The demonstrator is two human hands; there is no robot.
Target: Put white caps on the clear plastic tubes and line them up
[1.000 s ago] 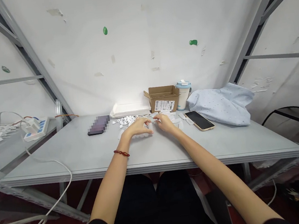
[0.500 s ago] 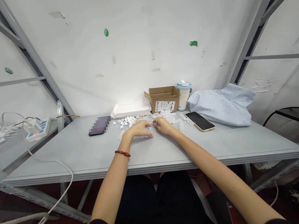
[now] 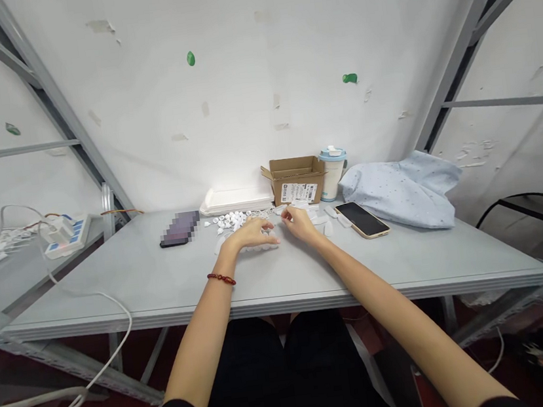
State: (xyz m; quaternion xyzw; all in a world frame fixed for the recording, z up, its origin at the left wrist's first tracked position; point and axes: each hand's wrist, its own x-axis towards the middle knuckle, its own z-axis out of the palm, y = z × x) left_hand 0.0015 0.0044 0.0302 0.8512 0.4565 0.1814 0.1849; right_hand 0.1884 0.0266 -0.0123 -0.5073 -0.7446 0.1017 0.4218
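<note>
My left hand [image 3: 254, 233], above a red bead bracelet, curves over a clear, bumpy plastic piece [image 3: 257, 249] on the table. Its thumb and fingers bend around the piece, whose shape is mostly covered. Just to the right, my right hand [image 3: 300, 224] is closed in a pinch, fingertips pointing left; what sits between them is too small to make out. Behind my left hand lies a pile of small white plastic parts [image 3: 231, 219]. Several clear plastic pieces [image 3: 323, 220] are scattered beside and behind my right hand.
A dark phone [image 3: 180, 229] lies left, and another phone [image 3: 362, 220] right. At the back stand a white tray [image 3: 236, 200], an open cardboard box [image 3: 298, 191] and a lidded cup [image 3: 332, 175]. Pale blue cloth [image 3: 401, 191] is heaped right; a white cable [image 3: 109, 295] hangs left.
My right hand has lifted slightly and its fingers have drawn into a tighter pinch. More of the clear plastic piece shows beneath my left hand, which has hardly moved.
</note>
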